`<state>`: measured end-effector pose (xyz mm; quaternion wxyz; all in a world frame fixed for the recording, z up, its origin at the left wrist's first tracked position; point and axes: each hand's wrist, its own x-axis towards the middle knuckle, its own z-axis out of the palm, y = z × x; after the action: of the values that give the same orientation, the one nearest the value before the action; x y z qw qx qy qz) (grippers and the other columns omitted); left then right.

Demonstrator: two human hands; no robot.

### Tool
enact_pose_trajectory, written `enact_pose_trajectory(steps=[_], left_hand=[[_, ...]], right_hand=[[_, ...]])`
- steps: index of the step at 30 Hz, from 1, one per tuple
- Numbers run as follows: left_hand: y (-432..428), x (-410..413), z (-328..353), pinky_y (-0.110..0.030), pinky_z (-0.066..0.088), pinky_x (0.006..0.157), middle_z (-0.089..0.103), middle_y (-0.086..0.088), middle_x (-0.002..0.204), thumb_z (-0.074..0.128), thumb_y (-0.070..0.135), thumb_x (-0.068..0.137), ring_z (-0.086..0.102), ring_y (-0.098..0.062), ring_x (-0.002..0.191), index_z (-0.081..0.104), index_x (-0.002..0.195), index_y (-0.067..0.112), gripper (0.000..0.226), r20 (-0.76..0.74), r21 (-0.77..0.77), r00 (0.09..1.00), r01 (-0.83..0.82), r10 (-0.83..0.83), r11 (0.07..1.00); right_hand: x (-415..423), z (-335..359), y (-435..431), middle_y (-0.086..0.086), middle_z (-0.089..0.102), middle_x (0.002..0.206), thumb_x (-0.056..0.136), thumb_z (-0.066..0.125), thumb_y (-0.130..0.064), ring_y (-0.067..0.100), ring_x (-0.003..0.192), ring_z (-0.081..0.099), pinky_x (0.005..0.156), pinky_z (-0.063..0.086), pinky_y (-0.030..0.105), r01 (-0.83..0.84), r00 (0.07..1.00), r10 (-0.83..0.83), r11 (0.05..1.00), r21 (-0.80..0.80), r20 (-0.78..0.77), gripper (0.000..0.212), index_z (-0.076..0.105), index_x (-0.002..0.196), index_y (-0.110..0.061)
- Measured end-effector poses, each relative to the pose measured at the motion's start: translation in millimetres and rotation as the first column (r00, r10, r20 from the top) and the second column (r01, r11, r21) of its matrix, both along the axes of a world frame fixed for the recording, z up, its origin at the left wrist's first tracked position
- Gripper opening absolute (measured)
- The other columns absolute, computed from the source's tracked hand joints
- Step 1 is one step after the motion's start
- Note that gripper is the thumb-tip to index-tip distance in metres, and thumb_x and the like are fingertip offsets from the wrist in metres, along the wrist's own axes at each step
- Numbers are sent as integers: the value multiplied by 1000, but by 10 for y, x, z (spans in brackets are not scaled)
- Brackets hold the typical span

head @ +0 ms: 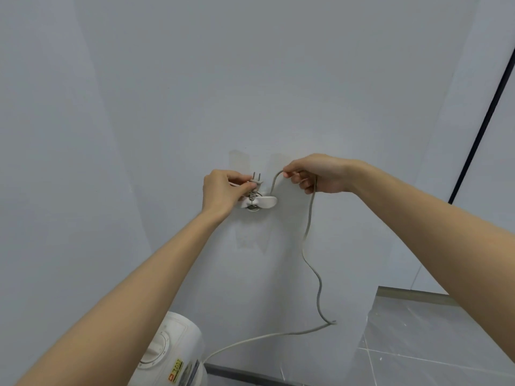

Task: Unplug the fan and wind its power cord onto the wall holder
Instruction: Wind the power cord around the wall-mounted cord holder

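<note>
Down at the lower left stands the white fan [171, 355], only its top housing in view, with a round dial [157, 347] and a yellow label [177, 371] on it. Above it the left forearm reaches up and away to the pale wall [250, 79]. The left hand [220, 190] has its fingers curled and pinches the grey plug [254, 183] between thumb and fingertips, with the two prongs pointing up. The plug is free of any socket and sits right against the white wall holder [267, 202], a small winged piece fixed to the wall just below and to the right of that hand. A short run of the power cord [309, 224] drops from the plug into the middle of the holder; how many turns lie round it I cannot tell.

From the holder's right wing the cord rises in a narrow arch to the right hand [317, 174], which grips it with curled fingers, slightly higher than the left hand and near it. Past the right hand the cord hangs down along the wall in a loose wavy line, kinks low at the right, and then runs back left to the fan's housing.

Farther right lies the grey tiled floor [432, 344], and above it a dark slanting strip [485, 107] runs up the far right wall.
</note>
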<state>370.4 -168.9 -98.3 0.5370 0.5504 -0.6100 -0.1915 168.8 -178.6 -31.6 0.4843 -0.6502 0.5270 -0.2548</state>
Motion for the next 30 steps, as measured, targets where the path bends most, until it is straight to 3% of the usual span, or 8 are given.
enact_pose_trajectory(steps=[3,6,9,13,17,22,30], left_hand=[[5,-1,14,-33,61,72,74,-9,84,78,11,76,71,-21,72,76,93,9,18,-18,-3,1000,17,-17,1000],[11,4,12,-35,61,73,73,-5,79,78,11,76,72,-24,70,76,93,10,17,-33,13,999,26,-26,1000],[16,17,9,-35,61,74,73,-6,80,78,13,76,72,-22,69,76,94,9,18,-29,21,999,41,-40,999],[5,32,51,-37,61,75,75,-4,78,79,24,74,73,-18,72,78,83,13,15,17,24,999,35,-36,999],[-32,-20,294,-38,60,72,73,-8,63,76,47,70,72,-20,61,76,65,10,37,248,68,969,-9,-9,998],[-114,-154,576,-36,59,71,71,-8,57,66,60,68,69,-17,55,72,60,4,57,561,82,827,-95,33,992],[-159,-211,592,-36,59,70,69,-6,53,61,54,73,68,-16,53,69,54,5,53,620,42,783,-102,54,994]], right_hand=[[37,4,26,-10,33,41,94,55,-31,9,41,26,43,25,19,106,991,-112,990,-96,-70,32,49,65,-19],[112,32,8,-10,32,41,92,59,-37,8,36,23,40,22,18,210,974,-196,969,-130,114,35,47,63,-20],[140,127,8,-8,36,53,96,52,-31,8,42,25,48,25,21,177,953,-151,981,-76,263,27,59,73,-19],[147,137,13,-6,35,61,99,43,-21,10,49,23,49,23,20,195,956,-161,973,-123,247,28,67,84,-18],[182,183,53,-4,31,64,100,37,-17,10,50,21,46,21,19,185,972,-151,966,-182,182,30,66,91,-16],[210,223,117,-4,32,62,97,37,-14,11,49,24,45,22,19,141,988,-120,955,-260,94,29,66,102,-14],[163,174,144,-4,34,63,97,39,-15,10,49,25,42,23,17,130,989,-106,948,-290,99,30,68,101,-16]])
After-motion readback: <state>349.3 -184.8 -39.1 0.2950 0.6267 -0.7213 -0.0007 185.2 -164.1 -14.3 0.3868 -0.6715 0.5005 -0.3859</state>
